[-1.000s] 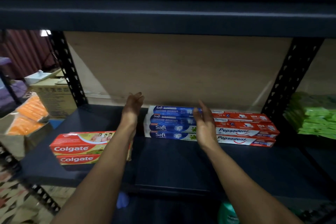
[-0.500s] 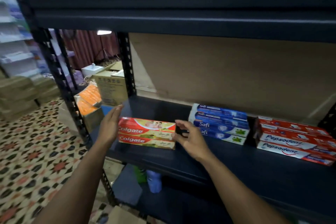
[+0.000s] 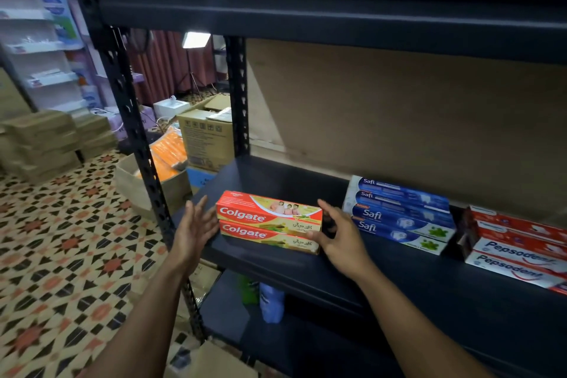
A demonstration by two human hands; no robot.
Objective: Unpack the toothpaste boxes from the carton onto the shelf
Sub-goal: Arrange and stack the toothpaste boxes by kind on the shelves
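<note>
Two red and yellow Colgate toothpaste boxes (image 3: 270, 221) lie stacked at the left front of the dark shelf board (image 3: 276, 273). My left hand (image 3: 196, 230) is flat with straight fingers at the stack's left end. My right hand (image 3: 340, 239) rests against the right end, fingers loosely bent, thumb touching the lower front corner. Blue Safi boxes (image 3: 399, 212) are stacked to the right of it, and red Pepsodent boxes (image 3: 515, 248) further right. A cardboard flap (image 3: 211, 359) shows below the shelf, at the frame's bottom edge.
The black perforated shelf post (image 3: 135, 138) stands just left of my left hand. Behind it on the patterned floor are a carton of orange packs (image 3: 138, 184) and a brown carton (image 3: 205, 138). A blue bottle (image 3: 271, 301) stands on the lower shelf.
My hands left the Safi stack and moved left to the two ends of the Colgate stack. The view swung left and down with them.
</note>
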